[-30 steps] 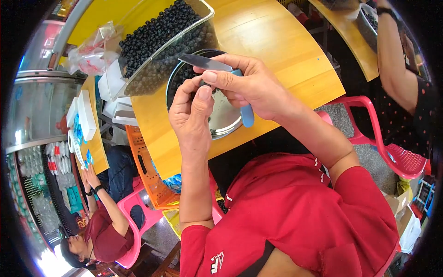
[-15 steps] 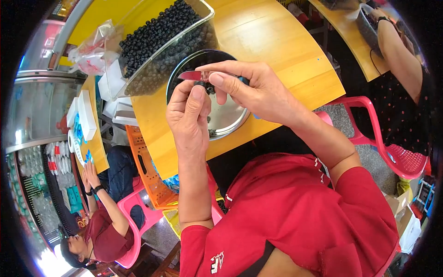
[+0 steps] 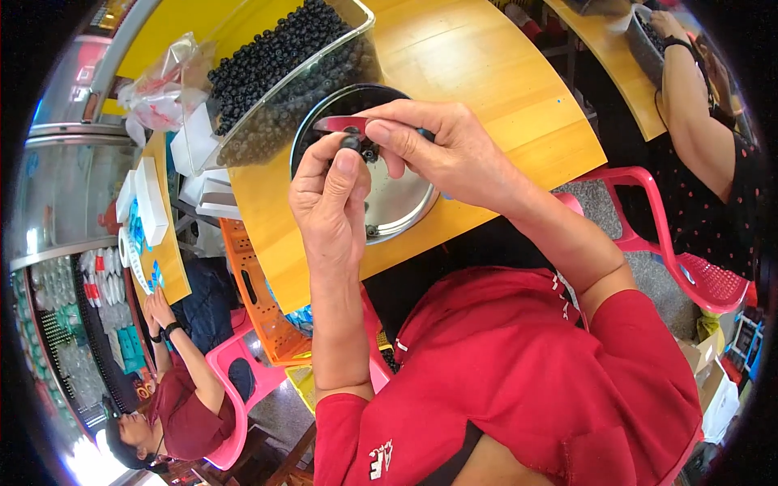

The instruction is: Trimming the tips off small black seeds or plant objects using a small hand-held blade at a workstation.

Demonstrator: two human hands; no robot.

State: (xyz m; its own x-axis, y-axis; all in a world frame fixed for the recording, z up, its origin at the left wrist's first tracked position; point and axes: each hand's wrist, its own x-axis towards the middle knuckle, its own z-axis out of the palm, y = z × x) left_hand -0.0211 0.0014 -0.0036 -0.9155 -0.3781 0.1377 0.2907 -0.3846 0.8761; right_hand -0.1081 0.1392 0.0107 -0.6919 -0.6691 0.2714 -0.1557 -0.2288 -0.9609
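My left hand (image 3: 328, 202) pinches a small black round bead-like piece (image 3: 351, 142) between thumb and fingertips. A small knife (image 3: 334, 124) is gripped in my right hand (image 3: 446, 150), its blade pointing left just above that piece. Its dark handle end shows by my right palm. A second dark piece (image 3: 369, 154) sits by my right fingertips; whether they touch it I cannot tell. Both hands are over a round shiny metal basin (image 3: 415, 219), which has a few dark pieces inside and is partly hidden by my hands.
A clear plastic bin (image 3: 300, 83) full of similar black pieces stands beyond the basin on the wooden table (image 3: 502, 89). An orange crate (image 3: 275, 328) is at the table's left side. One person (image 3: 190, 397) sits at lower left, another (image 3: 697, 121) at right, by pink chairs (image 3: 656, 211).
My left fingers have shifted slightly down and left, showing more of the black piece. The knife blade is turned a little and sits higher. At right, the other person's arm has moved.
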